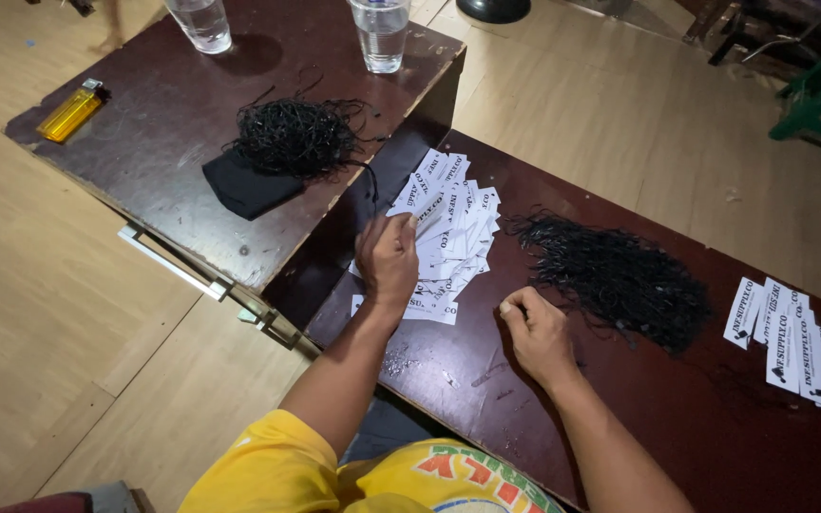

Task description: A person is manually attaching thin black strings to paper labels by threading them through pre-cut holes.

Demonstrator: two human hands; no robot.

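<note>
Left hand (387, 258) fingers curled, pinching one white tag off the tag pile (448, 237) spread beneath them for easy picking. Right hand (536, 332) loosely fisted beside the black strings (615, 275); grip contents unclear.

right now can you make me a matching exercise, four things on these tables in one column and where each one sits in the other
Things:
1. yellow lighter
2. fanned pile of white tags
3. small stack of white tags
4. black cloth

Places:
A. under the tangle of black strings, far table
B. at the left hand
C. far table's left corner
D. near table's right end

Pairs: 1-C, 2-B, 3-D, 4-A
</note>
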